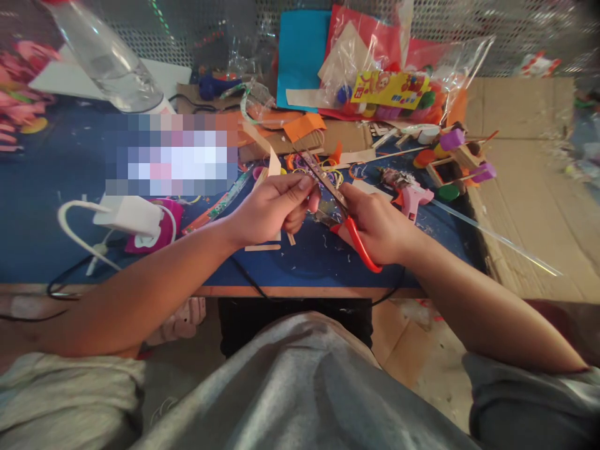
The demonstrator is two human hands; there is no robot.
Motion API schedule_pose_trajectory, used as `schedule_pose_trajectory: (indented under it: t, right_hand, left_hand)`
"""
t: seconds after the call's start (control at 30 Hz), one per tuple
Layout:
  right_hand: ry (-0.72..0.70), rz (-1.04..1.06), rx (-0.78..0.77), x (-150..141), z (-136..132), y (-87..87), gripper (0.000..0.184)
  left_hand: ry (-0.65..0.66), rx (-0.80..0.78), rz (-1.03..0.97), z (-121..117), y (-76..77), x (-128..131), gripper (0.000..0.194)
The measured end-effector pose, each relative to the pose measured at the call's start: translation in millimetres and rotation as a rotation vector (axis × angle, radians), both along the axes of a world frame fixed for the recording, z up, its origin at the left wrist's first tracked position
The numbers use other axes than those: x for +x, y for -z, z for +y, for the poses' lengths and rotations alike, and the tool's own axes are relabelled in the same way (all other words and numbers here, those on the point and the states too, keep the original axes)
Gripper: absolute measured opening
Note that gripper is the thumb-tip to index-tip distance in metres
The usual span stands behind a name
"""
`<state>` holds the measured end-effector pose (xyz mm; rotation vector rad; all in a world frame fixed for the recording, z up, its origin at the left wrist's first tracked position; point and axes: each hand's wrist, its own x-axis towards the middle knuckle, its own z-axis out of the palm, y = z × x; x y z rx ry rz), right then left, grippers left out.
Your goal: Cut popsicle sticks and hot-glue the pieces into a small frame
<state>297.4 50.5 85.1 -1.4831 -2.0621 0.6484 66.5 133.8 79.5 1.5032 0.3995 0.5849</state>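
My right hand (379, 225) is closed around a pair of scissors (360, 247) with red handles. Their dark blades point away from me and to the left, passing close to the fingers of my left hand. My left hand (281, 203) is closed in a pinch, thumb on top, beside the blades. Whatever lies between its fingertips is too small or hidden to make out. Just beyond both hands lies a pile of coloured rubber bands (304, 161) and scraps. A flat wooden craft stick (262, 248) rests on the blue table below my left hand.
A pink glue gun (415, 199) and a clear glue stick (497, 237) lie at right, near cardboard (534, 206). A white charger (129, 215) with cables and a water bottle (112, 69) stand at left. Bagged craft supplies (394, 90) and a blue sheet (302, 56) are behind.
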Motion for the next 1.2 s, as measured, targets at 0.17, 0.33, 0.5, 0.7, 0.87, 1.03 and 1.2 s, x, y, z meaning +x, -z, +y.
schedule_pose_trajectory:
  t: [0.17, 0.33, 0.5, 0.7, 0.87, 1.03, 1.2]
  right_hand:
    - [0.065, 0.0, -0.018, -3, 5, 3.4, 0.026]
    - [0.027, 0.018, -0.09, -2, 5, 2.7, 0.029]
    - [-0.012, 0.013, -0.077, 1, 2, 0.0, 0.027]
    - [-0.163, 0.109, -0.06, 2, 1, 0.9, 0.017]
    - [-0.063, 0.27, -0.003, 9, 10, 9.7, 0.023]
    - [0.022, 0.31, -0.026, 18, 15, 13.7, 0.026]
    - [-0.008, 0.155, 0.023, 17, 11, 5.5, 0.027]
  left_hand:
    - [-0.386, 0.713, 0.124, 0, 7.0, 2, 0.06]
    - [-0.181, 0.343, 0.067, 3, 14.2, 3, 0.065]
    - [-0.037, 0.13, -0.007, 5, 8.3, 0, 0.061]
    - [0.263, -0.106, 0.071, -5, -7.5, -3, 0.059]
    - [0.161, -0.085, -0.056, -1, -2.2, 1, 0.055]
    - [0.13, -0.003, -0.122, 6, 1.6, 0, 0.051]
    - [0.089, 0.006, -0.142, 5, 4.0, 0, 0.052]
